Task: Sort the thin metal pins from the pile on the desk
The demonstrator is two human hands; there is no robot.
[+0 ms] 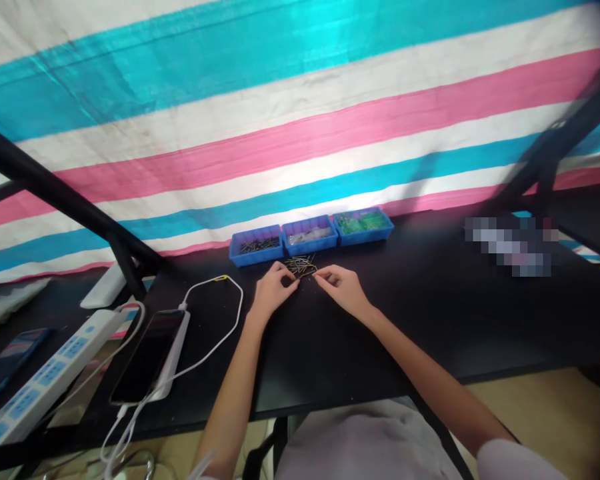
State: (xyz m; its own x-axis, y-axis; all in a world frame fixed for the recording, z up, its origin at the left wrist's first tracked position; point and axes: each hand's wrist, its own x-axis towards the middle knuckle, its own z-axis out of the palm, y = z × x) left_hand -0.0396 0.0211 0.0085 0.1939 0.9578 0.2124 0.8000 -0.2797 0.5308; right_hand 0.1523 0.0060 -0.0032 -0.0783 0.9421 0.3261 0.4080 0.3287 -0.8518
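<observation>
A loose pile of thin metal pins that look like screws or nails (300, 265) lies on the black table between my hands. At its left edge is my left hand (273, 291), its fingers curled round towards the thumb; anything between the tips is too small to make out. My right hand (345, 288) comes in from the right, thumb and forefinger pinched together beside the pile, and what they hold is not clear. Behind the pile stand three blue trays: one with dark screw-like pieces (258, 246), one with clear plastic bits (309, 235), one with green pieces (363, 221).
On the left, a phone (147, 357) rests on a white block with a white cable (240, 313) looping across the table (320, 360). A power strip (50, 377) and black frame bars (65, 197) stand farther left. Striped sheeting (300, 143) hangs behind.
</observation>
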